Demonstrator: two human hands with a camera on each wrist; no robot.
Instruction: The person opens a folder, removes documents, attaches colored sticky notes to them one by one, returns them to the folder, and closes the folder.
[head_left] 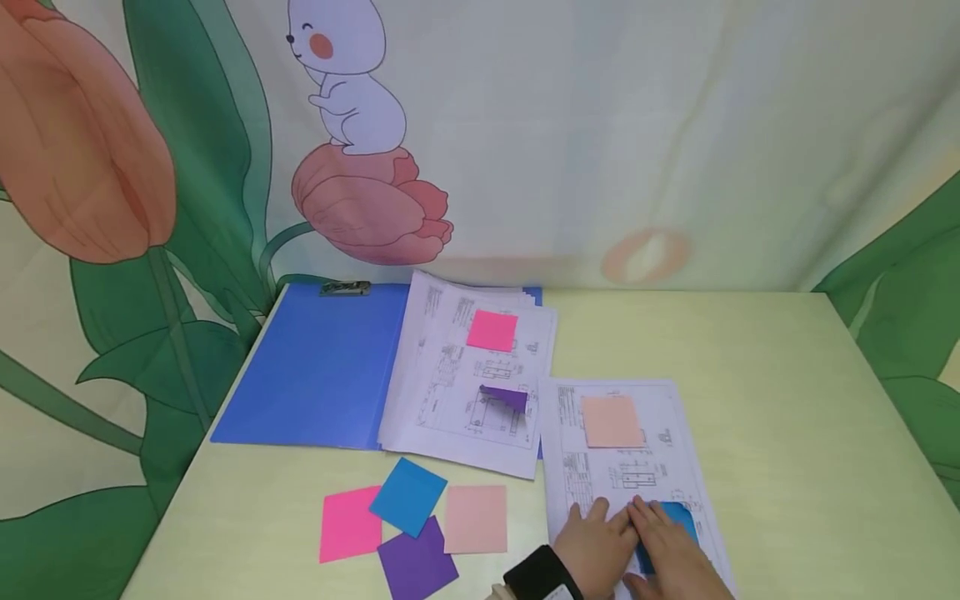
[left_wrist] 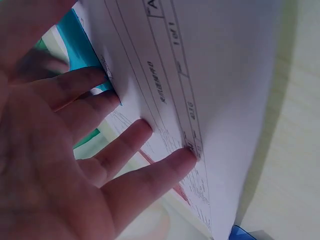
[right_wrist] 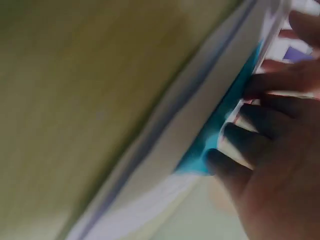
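In the head view a printed drawing sheet (head_left: 558,442) lies at the front right of the table, with a peach sticky note (head_left: 613,422) on its upper part. On the sheet's lower right is a blue sticky note (head_left: 682,518), partly hidden by my right hand (head_left: 671,554), whose extended fingers press on it. My left hand (head_left: 596,546) rests flat beside it, fingers spread, fingertips near the note's left edge. The left wrist view has those fingertips (left_wrist: 145,127) on the printed paper, two of them at the blue edge. In the right wrist view, fingertips (right_wrist: 215,157) touch the blue note.
A blue folder (head_left: 322,367) with a metal clip lies open at the back left. Its stack of drawings (head_left: 442,433) bears a pink sticky note (head_left: 492,331) and an upturned purple one (head_left: 510,397). Loose pink, blue (head_left: 408,496), purple and peach squares lie in front.
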